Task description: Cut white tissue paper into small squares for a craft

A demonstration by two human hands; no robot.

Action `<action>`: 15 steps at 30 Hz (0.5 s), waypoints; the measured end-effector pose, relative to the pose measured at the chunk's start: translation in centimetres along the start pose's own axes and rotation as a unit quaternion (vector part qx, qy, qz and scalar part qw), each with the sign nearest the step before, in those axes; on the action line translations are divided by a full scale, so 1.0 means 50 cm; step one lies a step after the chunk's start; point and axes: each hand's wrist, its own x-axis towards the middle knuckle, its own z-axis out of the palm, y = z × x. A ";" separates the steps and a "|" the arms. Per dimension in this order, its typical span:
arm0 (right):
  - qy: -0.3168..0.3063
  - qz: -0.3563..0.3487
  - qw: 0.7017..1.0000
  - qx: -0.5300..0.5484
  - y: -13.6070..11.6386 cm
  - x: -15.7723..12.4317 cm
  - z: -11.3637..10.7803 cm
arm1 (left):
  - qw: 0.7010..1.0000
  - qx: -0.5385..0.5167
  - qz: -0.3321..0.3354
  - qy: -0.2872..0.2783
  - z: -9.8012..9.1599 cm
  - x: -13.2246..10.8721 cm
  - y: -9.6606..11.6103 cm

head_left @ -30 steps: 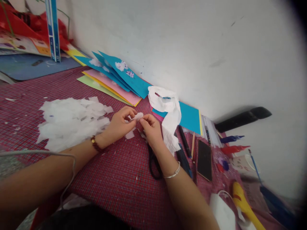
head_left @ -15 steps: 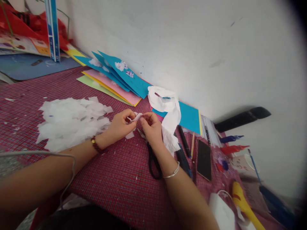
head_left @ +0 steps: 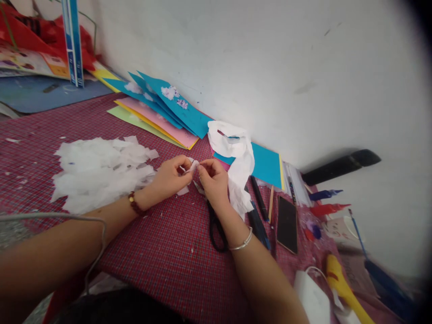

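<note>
My left hand (head_left: 168, 176) and my right hand (head_left: 213, 179) meet over the red checked tablecloth (head_left: 168, 252), fingertips pinched together on a small piece of white tissue paper (head_left: 193, 166). Another white scrap (head_left: 182, 191) lies just under the left hand. Black-handled scissors (head_left: 216, 227) lie on the cloth beneath my right wrist. A heap of torn white tissue pieces (head_left: 97, 171) spreads to the left of my left hand. A crumpled length of white tissue (head_left: 238, 157) lies right behind my right hand.
Blue, pink, yellow and green card sheets (head_left: 162, 112) lean by the white wall. Right of the scissors lie pens (head_left: 259, 198), a pencil, a dark phone (head_left: 287, 224), glue tubes (head_left: 326, 202), a yellow tool (head_left: 340, 281) and a white charger (head_left: 312, 299). A grey cable (head_left: 67, 218) crosses my left forearm.
Both hands have drawn the tissue piece tighter between the fingertips; it looks smaller and more rolled than a second ago. The hands stayed in place.
</note>
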 end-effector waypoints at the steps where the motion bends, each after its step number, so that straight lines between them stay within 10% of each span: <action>1: 0.001 -0.001 1.000 -0.004 -0.001 0.000 0.000 | 1.000 -0.002 0.003 -0.005 0.000 0.000 0.000; 15: -0.002 -0.004 0.999 -0.041 -0.014 -0.001 0.000 | 0.999 -0.041 0.011 -0.034 -0.001 -0.003 0.018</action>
